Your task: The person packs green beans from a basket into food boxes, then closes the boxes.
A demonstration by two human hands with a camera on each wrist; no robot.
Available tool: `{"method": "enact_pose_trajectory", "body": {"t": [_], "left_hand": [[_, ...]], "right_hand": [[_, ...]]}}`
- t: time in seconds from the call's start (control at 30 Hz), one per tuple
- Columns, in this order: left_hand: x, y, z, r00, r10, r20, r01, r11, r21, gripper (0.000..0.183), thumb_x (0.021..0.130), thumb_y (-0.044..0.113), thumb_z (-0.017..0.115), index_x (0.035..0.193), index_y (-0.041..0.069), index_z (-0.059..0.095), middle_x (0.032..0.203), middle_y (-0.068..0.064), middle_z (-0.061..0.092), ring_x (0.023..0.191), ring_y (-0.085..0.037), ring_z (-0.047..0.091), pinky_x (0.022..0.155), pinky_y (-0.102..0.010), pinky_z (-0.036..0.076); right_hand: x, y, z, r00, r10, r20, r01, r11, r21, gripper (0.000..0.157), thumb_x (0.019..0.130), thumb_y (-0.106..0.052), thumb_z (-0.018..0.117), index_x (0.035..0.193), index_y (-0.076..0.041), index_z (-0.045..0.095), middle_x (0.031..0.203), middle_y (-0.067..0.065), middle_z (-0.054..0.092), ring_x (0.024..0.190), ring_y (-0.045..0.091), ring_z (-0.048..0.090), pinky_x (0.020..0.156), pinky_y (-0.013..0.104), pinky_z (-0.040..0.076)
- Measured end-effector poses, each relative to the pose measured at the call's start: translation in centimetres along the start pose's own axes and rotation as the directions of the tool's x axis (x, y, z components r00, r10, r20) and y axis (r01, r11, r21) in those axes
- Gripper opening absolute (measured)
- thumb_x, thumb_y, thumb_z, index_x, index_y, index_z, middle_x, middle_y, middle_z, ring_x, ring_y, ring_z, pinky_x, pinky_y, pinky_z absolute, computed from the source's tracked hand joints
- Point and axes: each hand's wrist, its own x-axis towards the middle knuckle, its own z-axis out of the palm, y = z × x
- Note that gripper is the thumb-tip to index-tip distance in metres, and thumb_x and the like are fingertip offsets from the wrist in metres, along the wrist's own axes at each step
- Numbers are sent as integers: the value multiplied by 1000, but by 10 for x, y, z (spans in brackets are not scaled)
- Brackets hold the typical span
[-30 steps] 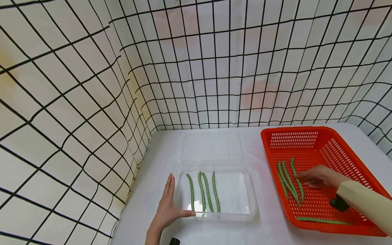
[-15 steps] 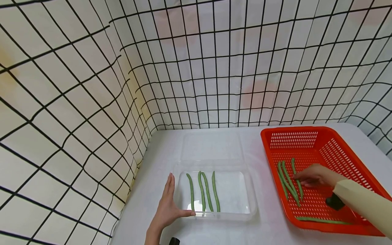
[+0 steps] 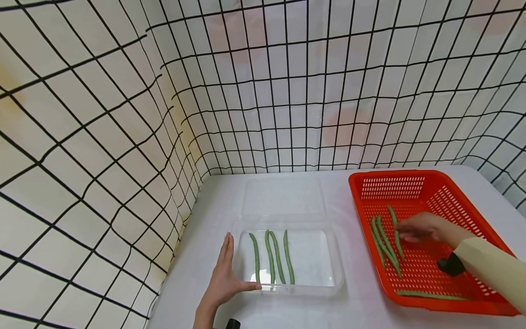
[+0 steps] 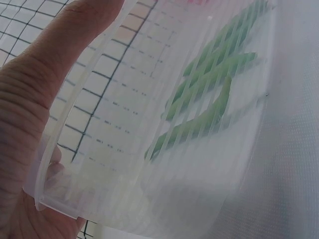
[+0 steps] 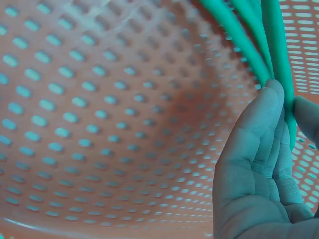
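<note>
In the head view my left hand (image 3: 226, 276) spreads its straight fingers and thumb around the near left corner of a clear plastic container (image 3: 339, 265). Several green beans (image 3: 289, 258) lie side by side on its floor. At right, inside a red basket (image 3: 452, 306), my right hand (image 3: 427, 227) pinches one green bean (image 3: 392, 213) between thumb and fingertips. The right wrist view shows this bean (image 5: 279, 45) gripped upright, beside other beans (image 5: 237, 35). Left of it in the basket lie more beans (image 3: 384, 246). The left wrist view shows the container's ribbed wall (image 4: 199, 149) close up.
A single bean (image 3: 431, 295) lies along the basket's near wall. Behind the container a clear lid-like panel (image 3: 283, 196) lies flat on the white table (image 3: 185, 256). Black netting (image 3: 255, 114) over white cloth walls closes off the back and the sides.
My right hand has shifted a little toward the back of the basket, and the pinched bean has moved back with it. The left hand stays at the container's corner.
</note>
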Motion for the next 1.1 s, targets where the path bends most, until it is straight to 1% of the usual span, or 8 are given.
{"method": "enact_pose_trajectory", "body": {"t": [0.13,0.23,0.33,0.47,0.6,0.77,1.0,1.1], "left_hand": [[0,0,0,1000,5,0,-5,1000,2,146,43,43,95,154,16,5,158,4,-1,142,-26,8,105,-56,25],[0,0,-1,1000,5,-2,-5,1000,-2,145,43,43,95,154,13,7,158,3,-1,142,-26,9,105,-56,25],[0,0,-1,1000,5,-3,-5,1000,-5,145,43,43,95,154,15,6,158,2,0,142,-26,9,105,-56,25],[0,0,0,1000,5,2,-5,1000,-3,145,43,44,94,154,21,3,158,3,-1,142,-26,9,105,-56,25],[0,-1,-1,1000,5,7,-5,1000,-21,145,43,44,95,154,22,2,157,7,-3,142,-25,8,105,-56,24],[-1,0,-1,1000,3,7,-2,1000,-24,146,43,44,95,154,21,2,157,7,-3,142,-25,9,105,-55,25],[0,0,-1,1000,-3,5,3,1000,-23,146,43,46,94,154,18,4,158,4,-2,142,-27,9,105,-56,25],[-1,0,-1,1000,-3,5,3,1000,-23,146,43,46,94,154,16,5,158,2,-1,142,-27,9,105,-56,25]], "right_hand": [[-3,-10,3,999,-33,11,32,999,38,26,99,-14,52,102,5,69,82,9,68,71,17,66,71,29,54],[-6,-21,6,997,-72,30,70,996,63,24,98,-15,54,98,1,71,84,9,69,74,19,66,74,31,54],[-9,-32,10,994,-101,43,98,993,66,22,97,-16,55,93,-5,73,84,9,69,75,19,67,74,31,54],[-13,-46,16,989,-134,62,130,989,66,21,97,-16,55,91,-6,73,85,9,69,74,17,67,73,30,54],[-17,-56,25,985,-159,60,154,985,83,19,96,-15,58,89,-8,74,88,10,70,77,18,67,74,32,54],[-19,-70,43,981,-182,68,174,979,108,17,94,-16,61,92,-6,75,87,10,70,78,20,68,76,34,54],[-19,-91,79,971,-213,110,203,975,95,16,93,-16,63,92,-2,72,86,10,69,78,20,67,76,34,54],[-14,-98,95,974,-202,106,194,978,82,17,90,-16,66,91,0,72,85,11,69,77,21,68,74,33,54]]}}
